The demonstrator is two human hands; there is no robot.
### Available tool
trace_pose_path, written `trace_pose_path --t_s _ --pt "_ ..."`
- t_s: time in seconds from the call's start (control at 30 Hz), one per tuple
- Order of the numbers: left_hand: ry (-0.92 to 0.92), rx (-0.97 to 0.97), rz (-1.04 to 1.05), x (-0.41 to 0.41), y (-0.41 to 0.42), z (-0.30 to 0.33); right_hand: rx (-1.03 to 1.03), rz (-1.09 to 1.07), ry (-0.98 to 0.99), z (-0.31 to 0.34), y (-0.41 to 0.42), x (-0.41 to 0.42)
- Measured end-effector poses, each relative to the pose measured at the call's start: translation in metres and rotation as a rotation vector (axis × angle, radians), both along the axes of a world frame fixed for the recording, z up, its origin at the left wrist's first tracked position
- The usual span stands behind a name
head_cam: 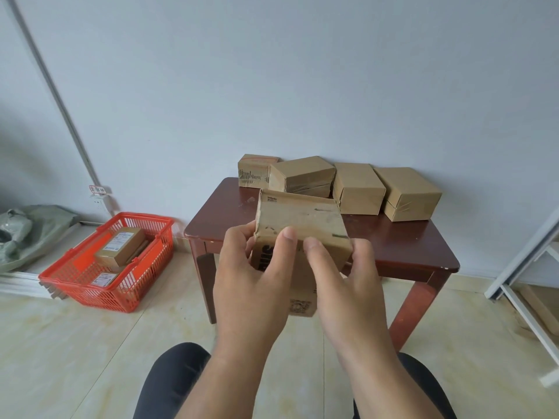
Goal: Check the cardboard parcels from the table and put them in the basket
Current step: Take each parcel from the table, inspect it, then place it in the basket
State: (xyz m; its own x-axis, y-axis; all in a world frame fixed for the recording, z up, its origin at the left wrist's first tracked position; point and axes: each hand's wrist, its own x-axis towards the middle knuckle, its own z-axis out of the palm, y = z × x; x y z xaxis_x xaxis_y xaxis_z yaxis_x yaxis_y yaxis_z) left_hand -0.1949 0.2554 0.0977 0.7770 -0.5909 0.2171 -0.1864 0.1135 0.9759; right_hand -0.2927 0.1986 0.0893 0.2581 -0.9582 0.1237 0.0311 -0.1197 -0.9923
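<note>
Both hands grip one cardboard parcel (299, 225) in the air, the left hand (251, 279) on its left edge and the right hand (348, 282) on its right, thumbs on top. Beyond them, four parcels (357, 189) sit on the wooden table (217, 219); left of the hands stands the red basket (90, 285) with parcels inside.

Held parcel (299, 219): lower part hidden behind both hands; print on its near face half covered by left hand (251, 285), unreadable. Right hand (351, 282): fingers go behind the box, can't see them. Tabletop (402, 243) front-middle blocked by box + hands. Basket (90, 273): labels on parcels inside too small to read; lower parcel (104, 279) mostly covered. Grey-green bag (24, 231) cut off at left edge. White frame (526, 285) cut off at right.
</note>
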Motion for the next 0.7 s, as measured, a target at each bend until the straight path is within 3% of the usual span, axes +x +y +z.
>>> trace_pose_path --t_s 0.27,0.7 --pt "-0.001 0.047 -0.145 0.003 -0.002 -0.016 0.051 -0.001 0.019 -0.005 -0.009 0.0" --pt "-0.103 0.042 -0.046 0.012 -0.009 -0.023 -0.028 -0.075 0.077 -0.016 -0.006 0.004"
